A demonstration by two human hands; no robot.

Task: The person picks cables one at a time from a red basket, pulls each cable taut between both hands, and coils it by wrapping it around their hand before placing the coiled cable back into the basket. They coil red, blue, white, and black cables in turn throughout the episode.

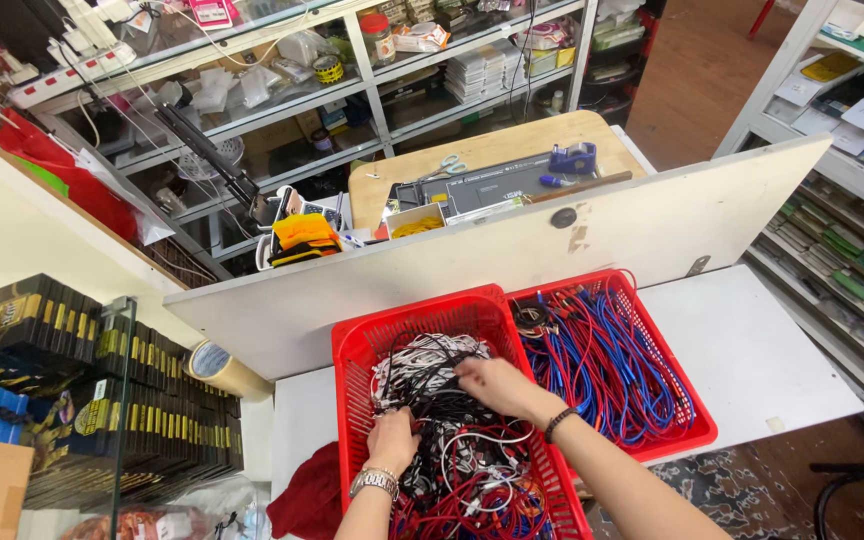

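The cables (452, 440), a black, white and red tangle, fill the near red basket (352, 345) on the white table (752, 350). Both hands are sorting: left hand (392, 440) fingers buried, grip hidden; right hand (497, 385) fingers curled on strands. Teasing one free calls for slow pulling (likely snags). Blue cables (602, 360) sit alongside; shelves (352, 90) stand behind.

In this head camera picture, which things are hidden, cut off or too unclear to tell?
- Left hand: its fingers are buried in the black, white and red cables, so any grip is unclear.
- Right hand: fingertips hidden among the same cables.
- Left red basket: near end cut off by the bottom edge.
- Right red basket: floor covered by blue and red cables.
- Shelf items behind the white board: too small.
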